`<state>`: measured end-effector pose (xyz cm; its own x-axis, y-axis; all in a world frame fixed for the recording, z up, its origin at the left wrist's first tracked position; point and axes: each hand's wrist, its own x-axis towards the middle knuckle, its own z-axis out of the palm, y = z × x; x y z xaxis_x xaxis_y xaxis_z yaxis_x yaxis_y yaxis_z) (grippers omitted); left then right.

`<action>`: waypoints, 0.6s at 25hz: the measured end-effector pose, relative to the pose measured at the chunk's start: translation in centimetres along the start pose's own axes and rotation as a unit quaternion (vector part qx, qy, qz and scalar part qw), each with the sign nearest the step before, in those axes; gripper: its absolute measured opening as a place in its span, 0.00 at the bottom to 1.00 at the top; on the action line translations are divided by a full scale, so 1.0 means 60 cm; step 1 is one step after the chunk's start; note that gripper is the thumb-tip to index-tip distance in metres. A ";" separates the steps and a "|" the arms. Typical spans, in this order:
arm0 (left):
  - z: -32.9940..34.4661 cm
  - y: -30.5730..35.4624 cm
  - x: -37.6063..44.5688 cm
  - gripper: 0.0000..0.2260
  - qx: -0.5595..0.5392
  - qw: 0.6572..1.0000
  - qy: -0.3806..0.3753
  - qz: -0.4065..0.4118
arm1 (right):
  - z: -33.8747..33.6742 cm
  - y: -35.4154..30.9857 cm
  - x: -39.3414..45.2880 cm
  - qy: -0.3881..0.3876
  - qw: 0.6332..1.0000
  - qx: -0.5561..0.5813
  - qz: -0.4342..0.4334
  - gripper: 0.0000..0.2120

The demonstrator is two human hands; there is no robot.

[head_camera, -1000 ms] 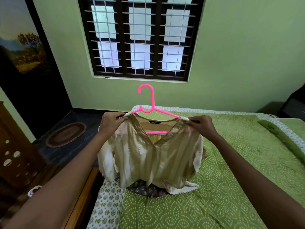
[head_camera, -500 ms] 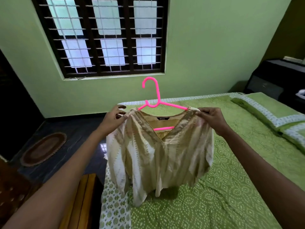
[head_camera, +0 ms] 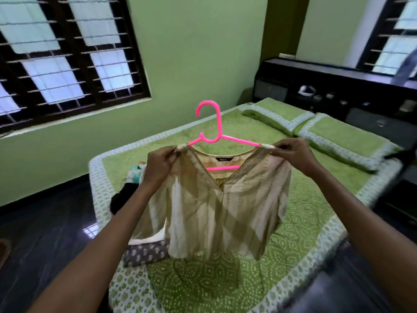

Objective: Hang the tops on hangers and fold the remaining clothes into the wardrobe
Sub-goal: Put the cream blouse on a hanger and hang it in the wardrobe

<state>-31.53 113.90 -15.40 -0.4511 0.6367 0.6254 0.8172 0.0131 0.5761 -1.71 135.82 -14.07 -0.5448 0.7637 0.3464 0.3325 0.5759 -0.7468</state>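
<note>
The left hand pinched the top's left shoulder seam, fingers curled round cloth at the hanger's left tip. The right hand pinched the other shoulder the same way, at the hanger's right tip. Between the two hands the pink hanger sat inside the neckline, its hook upright above the top and its lower bar showing through the V of the neck. The top, cream with tan stripes, hung free above the bed, its hem clear of the cover.

The task's thing, then, was on its hanger and held in the air over the bed; the wardrobe was not in view.

The risk lay at the shoulders. Both looked seated right at the ends of the hanger arms, and the neck was wide, so if either hand let go before the cloth was drawn further inward, that side would likely slip off and the top would swing or drop. Nothing held the hook itself, so carrying the piece by the shoulders alone could let the hanger tilt out.

Left of the top and below it on the bed lay a dark garment, a pale printed one and a folded grey patterned cloth, apparently yet to be sorted. Past the top, two pillows lay at the bed's head.
</note>
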 end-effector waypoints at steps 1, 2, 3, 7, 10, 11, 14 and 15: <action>0.020 0.020 0.010 0.09 -0.016 1.000 -0.003 0.005 | -0.028 0.012 -0.012 0.028 1.000 0.009 0.003 0.11; 0.041 0.040 0.020 0.09 -0.027 1.000 -0.010 0.010 | -0.054 0.022 -0.025 0.059 0.998 0.015 0.002 0.10; 0.063 0.058 0.030 0.09 -0.029 0.999 -0.015 0.023 | -0.076 0.031 -0.034 0.087 0.996 0.015 -0.003 0.10; 0.173 0.140 0.062 0.09 -0.032 0.997 -0.025 0.061 | -0.172 0.079 -0.065 0.211 0.975 -0.041 -0.048 0.10; 0.267 0.210 0.084 0.09 -0.071 0.994 -0.035 0.071 | -0.261 0.121 -0.106 0.215 0.963 -0.113 -0.117 0.13; 0.293 0.228 0.090 0.09 -0.083 0.993 -0.038 0.080 | -0.292 0.133 -0.118 0.192 0.967 -0.108 -0.125 0.17; 0.374 0.288 0.099 0.09 -0.112 0.985 -0.046 0.120 | -0.396 0.175 -0.134 0.172 0.980 -0.060 -0.075 0.18; 0.402 0.312 0.102 0.09 -0.120 0.983 -0.052 0.130 | -0.428 0.190 -0.137 0.165 0.981 -0.078 -0.057 0.16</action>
<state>-10.31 136.64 -13.48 -0.1890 0.6705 0.7174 0.7864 -0.3342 0.5195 26.36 143.59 -10.87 -0.3148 0.7292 0.6076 0.4114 0.6817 -0.6050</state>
